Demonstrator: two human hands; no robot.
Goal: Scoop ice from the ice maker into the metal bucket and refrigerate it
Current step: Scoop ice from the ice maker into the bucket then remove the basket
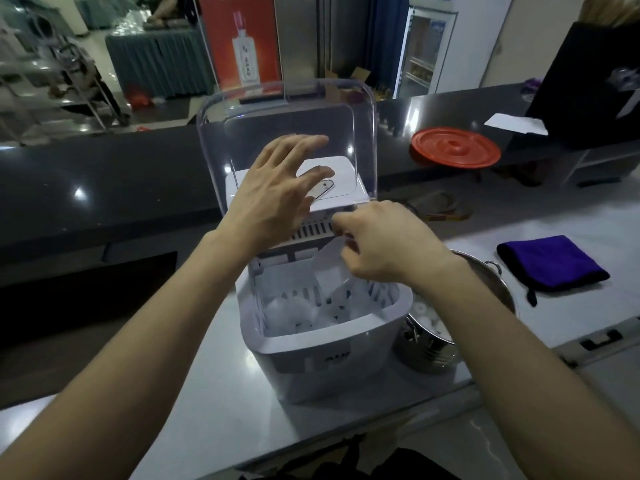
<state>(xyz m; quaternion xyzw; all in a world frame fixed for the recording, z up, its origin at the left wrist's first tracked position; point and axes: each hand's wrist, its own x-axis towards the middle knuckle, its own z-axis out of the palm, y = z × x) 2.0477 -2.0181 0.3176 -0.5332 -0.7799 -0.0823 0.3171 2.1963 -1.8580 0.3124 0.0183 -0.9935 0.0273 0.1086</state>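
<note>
- Left hand (277, 199): open, fingers spread, flat against the inside of the clear lid (287, 109), which stands raised and upright.
- Right hand (384, 244): fingers curled, apparently pinching the handle of a clear scoop (330, 271). The scoop is translucent and its outline is hard to read; its bowl angles down toward 7 o'clock into the basket.
- Ice maker (329, 362): directly under both hands, on the pale counter (207, 393). Loose ice (298, 313) lies in the slotted basket at 6 o'clock from the right hand.
- Metal bucket (429, 351): just beside the maker's right wall, at 5 o'clock from the right hand, partly hidden by that forearm. Some ice already inside.
- Key relation: bucket sits on the right-hand side, so the scoop hand is the nearer one. The carry looks like a short swing from 7 toward 5 o'clock over the maker's rim.
- Count: two hands, one scoop, one ice maker, one bucket.
- Outward: one purple cloth (550, 261) at 3 o'clock, one red disc lid (455, 147) at 1 o'clock.
</note>
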